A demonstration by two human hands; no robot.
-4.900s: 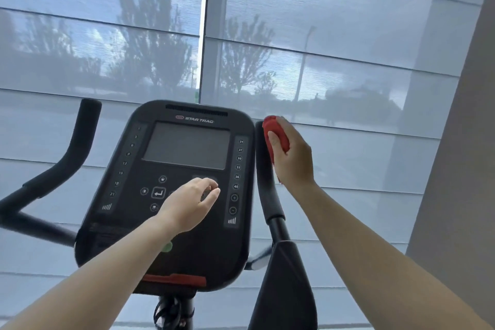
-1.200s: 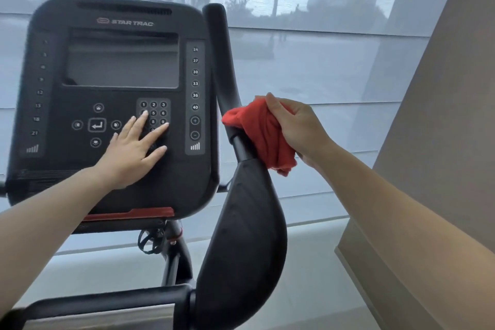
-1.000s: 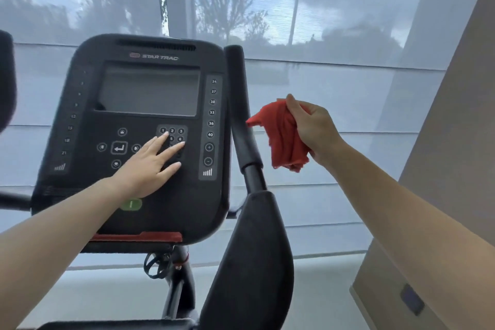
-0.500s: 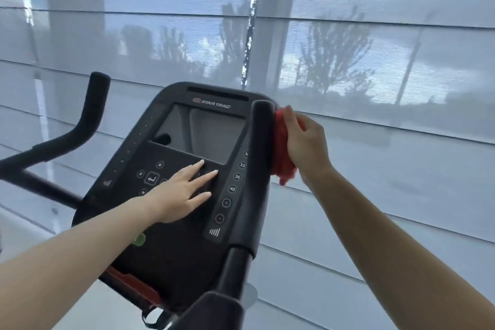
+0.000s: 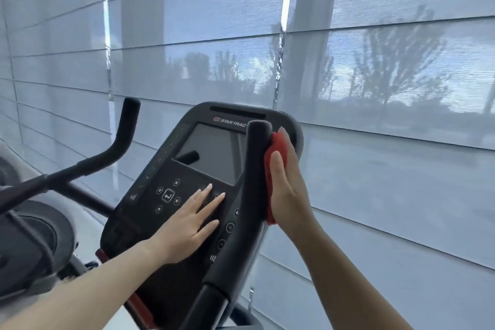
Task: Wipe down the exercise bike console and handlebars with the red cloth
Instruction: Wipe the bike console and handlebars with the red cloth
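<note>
The black bike console (image 5: 187, 169) with its grey screen and button pad fills the middle of the view. My left hand (image 5: 191, 222) lies flat on the keypad, fingers spread, holding nothing. The right handlebar (image 5: 249, 195) rises upright in front of the console's right edge. My right hand (image 5: 288, 190) presses the red cloth (image 5: 276, 147) against the right side of that handlebar's upper grip; only a strip of cloth shows between palm and bar. The left handlebar (image 5: 117, 142) curves up at the left, untouched.
Sheer roller blinds (image 5: 375, 88) cover the windows right behind the bike. Part of another grey machine (image 5: 24, 236) stands at the lower left. The bike's post and lower frame are hidden under my arms.
My right hand has slid the cloth along the upper grip of the right handlebar and now lies flatter against it. The view has swung left. My left hand stays on the keypad.
</note>
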